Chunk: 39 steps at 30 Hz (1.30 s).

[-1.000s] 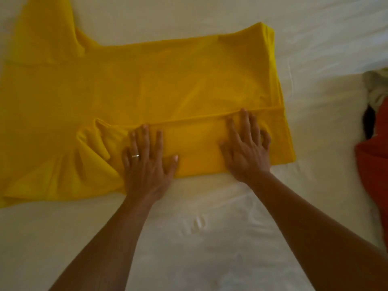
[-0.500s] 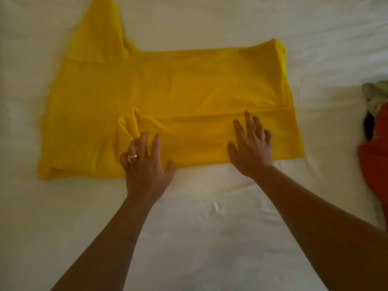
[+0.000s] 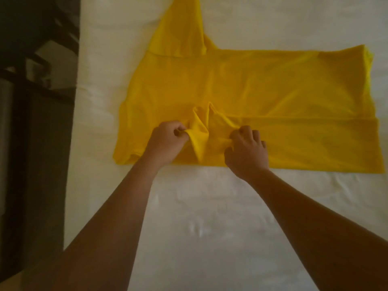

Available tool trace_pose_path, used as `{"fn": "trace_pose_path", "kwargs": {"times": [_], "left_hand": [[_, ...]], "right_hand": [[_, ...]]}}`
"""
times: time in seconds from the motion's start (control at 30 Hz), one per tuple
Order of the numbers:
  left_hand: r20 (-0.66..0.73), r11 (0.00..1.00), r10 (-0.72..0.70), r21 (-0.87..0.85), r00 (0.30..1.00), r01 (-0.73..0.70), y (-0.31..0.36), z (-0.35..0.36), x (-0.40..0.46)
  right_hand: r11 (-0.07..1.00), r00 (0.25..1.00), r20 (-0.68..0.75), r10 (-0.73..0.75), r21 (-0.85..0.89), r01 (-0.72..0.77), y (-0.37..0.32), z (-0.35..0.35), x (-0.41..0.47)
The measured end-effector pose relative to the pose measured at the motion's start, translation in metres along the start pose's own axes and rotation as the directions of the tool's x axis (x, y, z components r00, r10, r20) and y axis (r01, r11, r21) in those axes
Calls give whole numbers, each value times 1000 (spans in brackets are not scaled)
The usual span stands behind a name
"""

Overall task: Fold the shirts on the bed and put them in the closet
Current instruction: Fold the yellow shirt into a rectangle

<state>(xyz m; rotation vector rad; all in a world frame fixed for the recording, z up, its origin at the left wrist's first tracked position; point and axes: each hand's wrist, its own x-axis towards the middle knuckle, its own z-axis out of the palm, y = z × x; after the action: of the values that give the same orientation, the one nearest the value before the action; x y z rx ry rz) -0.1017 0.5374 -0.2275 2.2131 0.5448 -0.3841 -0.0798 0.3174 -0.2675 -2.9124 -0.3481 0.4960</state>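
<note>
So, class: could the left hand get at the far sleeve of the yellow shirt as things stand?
Probably yes: nothing lies between the left hand and the far sleeve, but the hand must first release the bunched fabric it grips.

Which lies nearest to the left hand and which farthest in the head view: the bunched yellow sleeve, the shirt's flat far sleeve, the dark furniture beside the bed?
1. Bunched yellow sleeve: pinched by the left hand.
2. Dark furniture: off the bed's left edge.
3. Flat far sleeve: beyond, at top.

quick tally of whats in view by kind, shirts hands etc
Shirt: 1, yellow
Hands: 2, left hand and right hand, each gripping shirt fabric
Bed: 1, white sheet
Dark furniture: 1, left of the bed
Total: 5
</note>
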Motion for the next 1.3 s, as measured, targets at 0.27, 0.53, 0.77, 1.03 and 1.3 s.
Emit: {"fn": "trace_pose_path", "kwargs": {"times": [0.27, 0.53, 0.77, 1.03, 1.3], "left_hand": [[-491, 847, -388, -524, 780, 91, 8, -81, 75], [-431, 941, -253, 97, 866, 323, -66, -40, 9], [-458, 924, -227, 178, 859, 339, -83, -22, 1], [-519, 940, -223, 109, 825, 322, -89, -26, -13], [-458, 937, -261, 92, 850, 338, -116, -33, -61]], "right_hand": [[994, 993, 39, 109, -21, -108, -28, -20, 43], [961, 948, -159, -275, -13, 276, -81, -20, 89], [932, 966, -189, 176, 348, -101, -88, -36, 151], [890, 931, -357, -69, 399, 219, -112, -3, 108], [944, 938, -118, -326, 11, 330, -121, -2, 113]]}}
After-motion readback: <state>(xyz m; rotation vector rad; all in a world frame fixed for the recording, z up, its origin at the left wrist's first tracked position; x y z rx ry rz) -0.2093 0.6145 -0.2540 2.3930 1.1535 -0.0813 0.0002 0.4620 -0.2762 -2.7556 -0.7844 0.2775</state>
